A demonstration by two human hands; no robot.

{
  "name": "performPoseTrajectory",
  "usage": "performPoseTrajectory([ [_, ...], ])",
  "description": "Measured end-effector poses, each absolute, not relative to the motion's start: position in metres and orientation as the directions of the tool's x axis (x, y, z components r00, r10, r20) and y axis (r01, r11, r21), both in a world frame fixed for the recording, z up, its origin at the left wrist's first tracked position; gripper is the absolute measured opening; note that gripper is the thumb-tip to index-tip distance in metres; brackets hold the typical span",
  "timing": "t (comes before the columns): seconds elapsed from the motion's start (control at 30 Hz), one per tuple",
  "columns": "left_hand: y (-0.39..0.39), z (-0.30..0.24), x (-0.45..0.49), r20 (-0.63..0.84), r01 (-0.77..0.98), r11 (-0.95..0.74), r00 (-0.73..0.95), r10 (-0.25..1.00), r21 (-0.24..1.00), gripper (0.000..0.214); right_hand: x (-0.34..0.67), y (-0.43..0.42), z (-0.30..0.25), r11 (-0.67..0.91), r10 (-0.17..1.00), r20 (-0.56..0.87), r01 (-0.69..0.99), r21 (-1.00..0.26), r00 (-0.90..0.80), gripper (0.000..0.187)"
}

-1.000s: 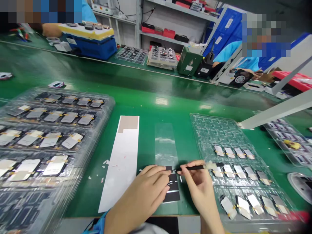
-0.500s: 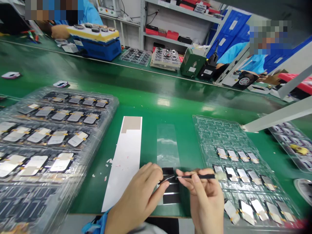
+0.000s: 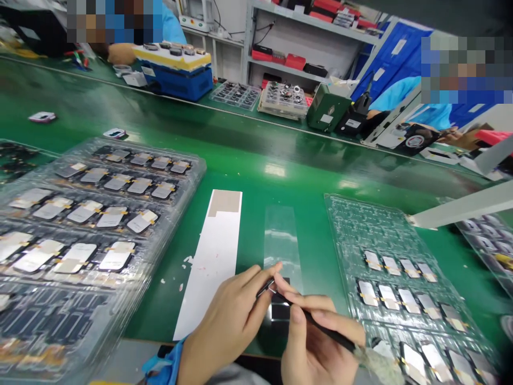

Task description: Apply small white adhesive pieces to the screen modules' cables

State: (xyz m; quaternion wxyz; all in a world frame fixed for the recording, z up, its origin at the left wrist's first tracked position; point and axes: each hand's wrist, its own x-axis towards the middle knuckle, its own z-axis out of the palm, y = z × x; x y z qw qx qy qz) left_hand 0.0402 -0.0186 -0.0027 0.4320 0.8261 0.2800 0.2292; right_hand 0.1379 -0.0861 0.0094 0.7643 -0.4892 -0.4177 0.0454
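The right hand (image 3: 316, 347) was closed around a pair of black-handled tweezers (image 3: 324, 326), held between thumb and fingers, with the metal tips (image 3: 272, 289) reaching far and left towards the other hand. The left hand (image 3: 226, 321), with a blue cuff (image 3: 166, 364) at its wrist, was curled, its thumb and fingers pinching a thin black strip (image 3: 264, 287) right at the tweezer tips; the strip was too small and too hidden to make out fully. Just beyond, partly blocked by both hands, more black strips (image 3: 279, 311) lay on a long clear plastic film (image 3: 278, 240) on the green workbench (image 3: 276, 184).

Left of the film lay a white backing sheet (image 3: 212, 272) with a tan patch (image 3: 224, 203) at its far end and small scraps (image 3: 187, 260) beside it. Stacked clear blister trays (image 3: 176, 176) of flat white-faced parts (image 3: 117, 255) with amber tape filled the left side, and a similar clear tray (image 3: 360, 224) stood to the right of the hands.

Across the bench sat a blue-and-yellow fixture (image 3: 176, 80) — a co-worker's hand (image 3: 120, 53) rested beside it — and a green box (image 3: 326, 107) stood farther right, below metal shelves (image 3: 312, 48). A pale grey bar (image 3: 460, 206) crossed the right of the view.
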Motion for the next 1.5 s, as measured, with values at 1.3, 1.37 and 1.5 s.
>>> performPoseTrajectory([
  [1.3,-0.0192,0.0023,0.0369,0.104,0.309,-0.464,0.732,0.673,0.83,0.05,0.1339,-0.0794,-0.0005,0.43,0.488,0.512,0.316,-0.846,0.707,0.021],
  [1.37,-0.0193,0.0019,0.0368,0.106,0.312,-0.475,0.737,0.668,0.823,0.051,0.1337,-0.0801,-0.0009,0.438,0.467,0.522,0.326,-0.838,0.714,0.022],
  [1.5,-0.0199,0.001,0.0363,0.104,0.317,-0.476,0.736,0.669,0.821,0.051,0.1344,-0.0811,-0.0013,0.467,0.484,0.537,0.315,-0.826,0.691,0.024],
])
